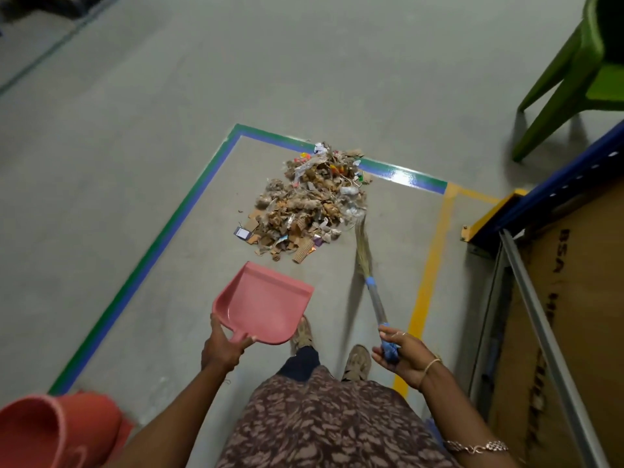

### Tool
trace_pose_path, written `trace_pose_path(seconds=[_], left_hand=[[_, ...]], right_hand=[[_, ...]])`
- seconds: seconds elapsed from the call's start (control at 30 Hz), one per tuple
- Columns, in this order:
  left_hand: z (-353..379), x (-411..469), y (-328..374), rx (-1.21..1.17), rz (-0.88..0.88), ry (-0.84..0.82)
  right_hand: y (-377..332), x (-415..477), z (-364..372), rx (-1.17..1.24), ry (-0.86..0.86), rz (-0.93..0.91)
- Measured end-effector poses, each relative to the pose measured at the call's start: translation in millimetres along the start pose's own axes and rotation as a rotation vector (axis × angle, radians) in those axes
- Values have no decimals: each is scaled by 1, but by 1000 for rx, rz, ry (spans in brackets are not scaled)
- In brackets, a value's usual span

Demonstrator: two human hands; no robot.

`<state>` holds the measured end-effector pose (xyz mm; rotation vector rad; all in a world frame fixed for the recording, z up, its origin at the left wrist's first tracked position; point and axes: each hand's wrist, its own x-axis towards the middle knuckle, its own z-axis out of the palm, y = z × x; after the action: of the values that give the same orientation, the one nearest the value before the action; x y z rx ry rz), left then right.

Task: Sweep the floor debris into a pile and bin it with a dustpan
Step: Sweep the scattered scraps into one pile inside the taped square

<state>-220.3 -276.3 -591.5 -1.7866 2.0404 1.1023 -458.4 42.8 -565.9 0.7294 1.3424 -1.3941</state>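
A pile of debris (312,201), made of cardboard scraps, paper and plastic bits, lies on the grey floor inside a taped corner. My left hand (221,346) grips the handle of an empty pink dustpan (265,304), held in the air just short of the pile with its mouth facing it. My right hand (403,354) holds the blue-wrapped end of a broom (373,292). The broom's straw bristles (361,238) touch the pile's right edge.
A red bin (44,430) stands at the lower left. A green plastic chair (580,72) is at the upper right. A blue and yellow rack (526,211) with large cardboard boxes (567,298) lines the right side. Green-blue and yellow tape lines mark the floor.
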Motion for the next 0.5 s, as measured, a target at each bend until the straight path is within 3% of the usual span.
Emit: trace_pose_path(seconds=[0.17,0.5], left_hand=[[-10,11,0,9,42,8],[-34,85,-8,53,110,-4]], right_hand=[[23,-12,-5,382,-4,-94],[35,-14,41,80,240,-317]])
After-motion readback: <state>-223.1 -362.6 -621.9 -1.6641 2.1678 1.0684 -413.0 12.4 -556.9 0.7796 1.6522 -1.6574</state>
